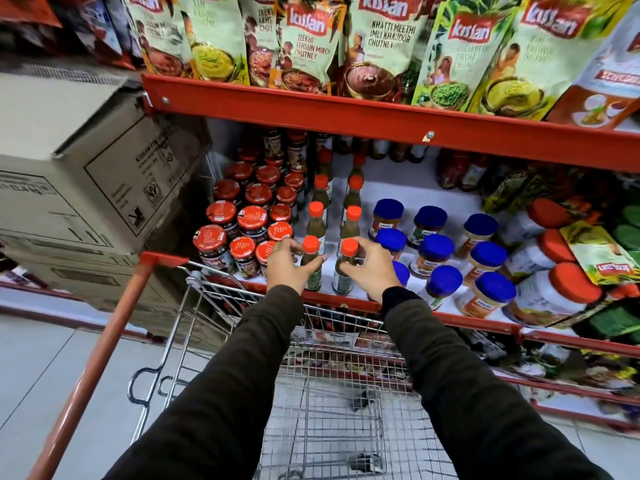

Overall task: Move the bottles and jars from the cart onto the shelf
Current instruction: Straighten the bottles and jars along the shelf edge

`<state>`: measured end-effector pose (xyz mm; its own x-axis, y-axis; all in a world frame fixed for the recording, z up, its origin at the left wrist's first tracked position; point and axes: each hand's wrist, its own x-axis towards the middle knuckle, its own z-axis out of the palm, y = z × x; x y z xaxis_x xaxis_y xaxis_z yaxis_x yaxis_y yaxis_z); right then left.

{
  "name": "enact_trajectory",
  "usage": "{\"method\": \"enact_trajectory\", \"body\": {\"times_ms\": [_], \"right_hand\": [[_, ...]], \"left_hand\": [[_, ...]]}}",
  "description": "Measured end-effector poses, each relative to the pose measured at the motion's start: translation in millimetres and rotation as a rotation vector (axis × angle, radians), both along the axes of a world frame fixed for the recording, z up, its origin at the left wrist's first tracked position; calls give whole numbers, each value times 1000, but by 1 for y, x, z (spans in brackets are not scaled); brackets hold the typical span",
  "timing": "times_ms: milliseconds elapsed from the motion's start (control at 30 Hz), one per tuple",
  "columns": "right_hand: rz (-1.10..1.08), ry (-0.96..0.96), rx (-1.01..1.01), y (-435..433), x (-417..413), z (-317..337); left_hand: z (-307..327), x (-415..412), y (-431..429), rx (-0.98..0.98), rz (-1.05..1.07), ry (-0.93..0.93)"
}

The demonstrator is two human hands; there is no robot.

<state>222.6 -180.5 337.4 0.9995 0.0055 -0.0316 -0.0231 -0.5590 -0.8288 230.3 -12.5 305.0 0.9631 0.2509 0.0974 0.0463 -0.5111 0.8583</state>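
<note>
Two slim bottles of green sauce with orange caps stand at the front edge of the white shelf (408,188). My left hand (289,266) grips the left bottle (311,244) around its neck and body. My right hand (369,268) grips the right bottle (349,248) the same way. Behind them run two rows of the same bottles (353,214). The wire cart (332,403) sits below my arms, and its basket looks bare where I can see it.
Red-lidded jars (252,216) crowd the shelf to the left of the bottles. Blue-lidded jars (436,245) and larger orange-lidded jars (575,282) stand to the right. Chutney pouches (308,46) fill the shelf above. Cardboard boxes (79,174) are stacked at the left, beside the cart's orange handle (100,355).
</note>
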Motion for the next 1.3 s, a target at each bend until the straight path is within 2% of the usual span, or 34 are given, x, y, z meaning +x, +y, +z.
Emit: {"method": "enact_trajectory", "body": {"times_ms": [167, 300, 700, 933, 1133, 1300], "right_hand": [[-93, -60, 5, 0, -1, -2], [-132, -75, 8, 1, -1, -5], [-4, -30, 40, -3, 0, -2], [-66, -33, -7, -5, -1, -9], [-6, 11, 23, -2, -1, -10], [-17, -56, 72, -3, -10, -11]], "left_hand": [[-3, -3, 9, -136, -202, 18], [2, -7, 15, -226, -246, 53], [6, -2, 13, -4, -121, -28], [1, -7, 20, -66, -222, 47], [3, -9, 17, -64, -188, 31], [1, -18, 14, -44, -147, 1]]}}
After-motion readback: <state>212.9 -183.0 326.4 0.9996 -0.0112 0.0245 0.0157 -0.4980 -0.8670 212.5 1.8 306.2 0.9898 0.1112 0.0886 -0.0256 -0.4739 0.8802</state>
